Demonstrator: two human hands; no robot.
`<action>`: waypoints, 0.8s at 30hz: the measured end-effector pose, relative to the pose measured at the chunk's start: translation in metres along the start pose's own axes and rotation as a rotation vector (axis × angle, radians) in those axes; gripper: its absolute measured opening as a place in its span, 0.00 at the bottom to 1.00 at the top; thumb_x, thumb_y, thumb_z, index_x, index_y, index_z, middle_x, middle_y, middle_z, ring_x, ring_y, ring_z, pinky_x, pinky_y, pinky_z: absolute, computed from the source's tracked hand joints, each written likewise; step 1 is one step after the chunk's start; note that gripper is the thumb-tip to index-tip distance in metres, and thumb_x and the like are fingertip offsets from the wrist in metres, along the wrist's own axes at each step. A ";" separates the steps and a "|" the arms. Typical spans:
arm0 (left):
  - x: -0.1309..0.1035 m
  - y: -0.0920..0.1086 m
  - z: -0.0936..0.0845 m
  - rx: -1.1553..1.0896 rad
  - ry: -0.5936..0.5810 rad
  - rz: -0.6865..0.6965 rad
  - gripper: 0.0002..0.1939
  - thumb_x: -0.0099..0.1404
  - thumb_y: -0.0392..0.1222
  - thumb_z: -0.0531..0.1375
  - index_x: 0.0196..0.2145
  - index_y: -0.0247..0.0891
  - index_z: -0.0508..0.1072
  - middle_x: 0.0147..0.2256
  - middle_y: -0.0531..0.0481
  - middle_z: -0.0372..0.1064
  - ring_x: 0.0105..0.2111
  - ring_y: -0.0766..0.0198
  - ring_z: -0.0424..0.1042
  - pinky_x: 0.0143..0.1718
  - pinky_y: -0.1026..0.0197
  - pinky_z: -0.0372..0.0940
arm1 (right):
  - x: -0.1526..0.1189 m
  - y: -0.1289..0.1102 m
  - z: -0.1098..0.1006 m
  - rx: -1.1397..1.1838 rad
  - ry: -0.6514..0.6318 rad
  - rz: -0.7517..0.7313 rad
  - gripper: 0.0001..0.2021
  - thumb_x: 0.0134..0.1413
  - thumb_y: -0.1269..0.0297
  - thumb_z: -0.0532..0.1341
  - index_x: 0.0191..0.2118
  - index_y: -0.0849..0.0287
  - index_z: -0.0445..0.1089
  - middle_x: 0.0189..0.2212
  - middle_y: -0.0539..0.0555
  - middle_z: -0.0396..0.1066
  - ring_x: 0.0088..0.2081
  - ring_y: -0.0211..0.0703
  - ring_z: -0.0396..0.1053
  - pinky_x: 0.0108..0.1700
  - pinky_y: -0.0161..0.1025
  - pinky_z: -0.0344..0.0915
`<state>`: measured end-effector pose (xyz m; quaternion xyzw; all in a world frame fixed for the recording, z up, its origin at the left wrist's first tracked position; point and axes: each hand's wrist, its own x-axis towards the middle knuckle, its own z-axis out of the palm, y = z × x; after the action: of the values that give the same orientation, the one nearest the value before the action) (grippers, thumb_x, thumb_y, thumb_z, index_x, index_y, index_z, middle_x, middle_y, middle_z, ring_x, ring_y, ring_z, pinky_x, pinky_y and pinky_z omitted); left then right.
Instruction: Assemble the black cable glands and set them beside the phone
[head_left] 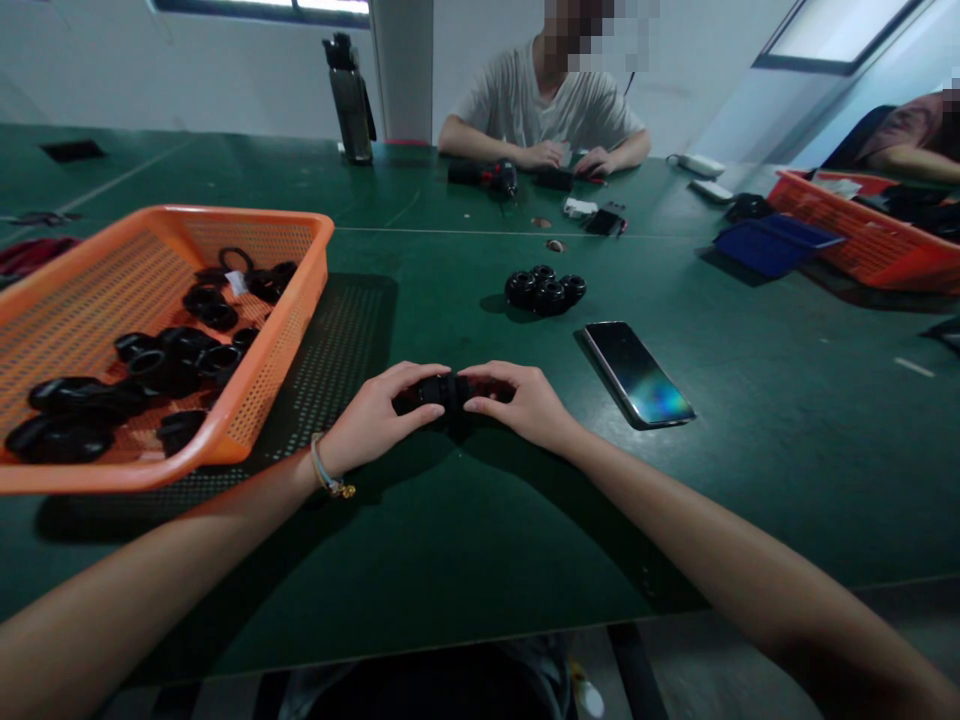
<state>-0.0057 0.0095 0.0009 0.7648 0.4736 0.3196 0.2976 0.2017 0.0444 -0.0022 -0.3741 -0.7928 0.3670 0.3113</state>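
Observation:
A small black ring-shaped part [452, 391] is gripped between my two hands, low over the green table [420, 560]. From its left side my left hand [382, 410] pinches it with thumb and fingers; a bracelet circles that wrist. On the opposite side my right hand [525, 400] holds it the same way. Fingers hide much of the part, so its exact kind is unclear. Beyond my hands sits a cluster of shiny black round parts [546, 290]. To the left, an orange basket [217, 445] holds several similar black parts [169, 360].
A phone [637, 375] lies right of my right hand. Farther back are a power drill [487, 177], a dark bottle [350, 105], a blue tray [772, 245] and another orange basket [877, 225]. One person [540, 110] sits opposite; another sits at far right.

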 end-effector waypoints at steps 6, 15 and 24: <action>0.000 -0.001 0.001 0.001 0.000 0.002 0.20 0.59 0.46 0.57 0.49 0.39 0.68 0.43 0.46 0.68 0.42 0.58 0.69 0.45 0.55 0.64 | 0.000 0.000 0.000 -0.007 -0.003 0.008 0.12 0.47 0.69 0.64 0.41 0.60 0.73 0.36 0.53 0.75 0.31 0.37 0.70 0.33 0.36 0.65; 0.000 -0.001 0.001 -0.002 -0.002 0.007 0.20 0.59 0.46 0.57 0.49 0.38 0.68 0.44 0.46 0.68 0.42 0.58 0.69 0.46 0.54 0.64 | 0.001 -0.001 0.001 -0.025 -0.005 0.008 0.11 0.47 0.69 0.64 0.40 0.60 0.73 0.36 0.53 0.76 0.32 0.37 0.70 0.34 0.36 0.65; 0.001 -0.002 0.001 -0.005 -0.008 -0.007 0.21 0.59 0.47 0.57 0.49 0.40 0.68 0.45 0.46 0.68 0.43 0.58 0.69 0.45 0.55 0.64 | 0.000 -0.001 -0.001 -0.021 -0.031 0.007 0.13 0.47 0.69 0.63 0.42 0.61 0.72 0.35 0.53 0.74 0.31 0.37 0.69 0.34 0.36 0.65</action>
<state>-0.0057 0.0105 -0.0007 0.7637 0.4742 0.3167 0.3026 0.2017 0.0442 -0.0008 -0.3745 -0.7999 0.3655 0.2938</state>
